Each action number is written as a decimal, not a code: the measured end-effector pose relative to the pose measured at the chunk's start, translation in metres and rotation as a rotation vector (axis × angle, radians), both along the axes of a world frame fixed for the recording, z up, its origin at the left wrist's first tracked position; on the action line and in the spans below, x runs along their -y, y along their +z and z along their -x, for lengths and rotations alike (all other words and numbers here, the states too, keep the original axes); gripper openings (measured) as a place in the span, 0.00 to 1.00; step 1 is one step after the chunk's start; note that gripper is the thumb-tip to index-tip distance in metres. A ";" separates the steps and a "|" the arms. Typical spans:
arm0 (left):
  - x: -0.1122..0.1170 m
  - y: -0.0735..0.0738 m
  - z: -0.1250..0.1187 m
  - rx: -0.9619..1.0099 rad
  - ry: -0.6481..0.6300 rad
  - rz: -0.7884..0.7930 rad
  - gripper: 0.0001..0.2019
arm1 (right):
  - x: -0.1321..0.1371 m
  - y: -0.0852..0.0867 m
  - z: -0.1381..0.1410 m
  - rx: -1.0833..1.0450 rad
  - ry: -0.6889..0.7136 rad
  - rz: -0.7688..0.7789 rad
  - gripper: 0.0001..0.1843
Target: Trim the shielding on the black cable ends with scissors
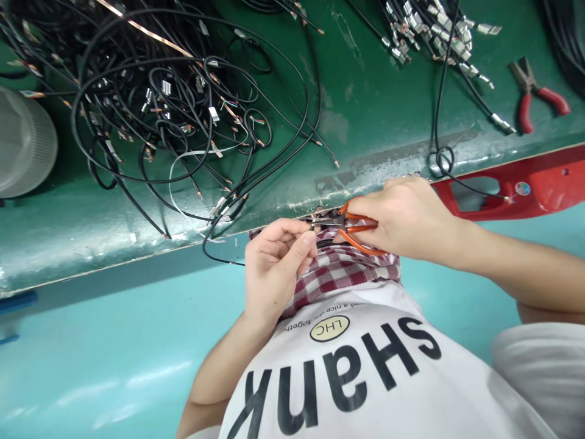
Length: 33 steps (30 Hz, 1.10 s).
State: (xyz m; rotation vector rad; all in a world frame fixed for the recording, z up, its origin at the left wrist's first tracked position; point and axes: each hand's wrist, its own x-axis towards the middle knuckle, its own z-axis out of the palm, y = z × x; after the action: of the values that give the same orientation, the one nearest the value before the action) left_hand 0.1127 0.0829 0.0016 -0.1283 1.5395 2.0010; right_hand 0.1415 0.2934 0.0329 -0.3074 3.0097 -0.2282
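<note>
Near the front edge of the green table, my left hand (286, 250) pinches the end of a black cable (313, 225) between thumb and fingers. My right hand (402, 216) is wrapped round orange-handled pliers (363, 230). Their jaws point left and reach the cable end at my left fingertips; whether they bite on it is too small to tell. Another stretch of black cable (223, 261) hangs over the table edge left of my left hand.
A large tangle of black cables (173, 110) covers the table's left side, beside a translucent tub (25, 143). Cables with metal connectors (429, 27) lie at the back right. Red-handled pliers (532, 94) rest nearby. A red plastic stool (539, 183) stands beyond the table edge.
</note>
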 end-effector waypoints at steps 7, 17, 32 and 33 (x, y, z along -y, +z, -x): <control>-0.001 0.001 -0.001 0.002 0.009 -0.002 0.07 | 0.002 0.001 -0.002 -0.036 0.037 -0.035 0.16; 0.000 -0.001 -0.001 0.029 -0.002 -0.046 0.05 | -0.001 0.003 -0.002 -0.019 0.086 -0.103 0.14; -0.001 0.000 -0.001 0.059 -0.006 -0.058 0.05 | -0.003 0.002 0.002 0.030 0.057 -0.083 0.15; -0.001 0.000 -0.001 0.061 -0.004 -0.063 0.05 | -0.002 0.001 0.002 0.011 0.057 -0.068 0.16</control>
State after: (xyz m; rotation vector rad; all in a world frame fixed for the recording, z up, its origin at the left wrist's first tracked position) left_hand 0.1139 0.0837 0.0012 -0.1591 1.4364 2.0214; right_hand 0.1398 0.2959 0.0340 -0.3843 2.9852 -0.1222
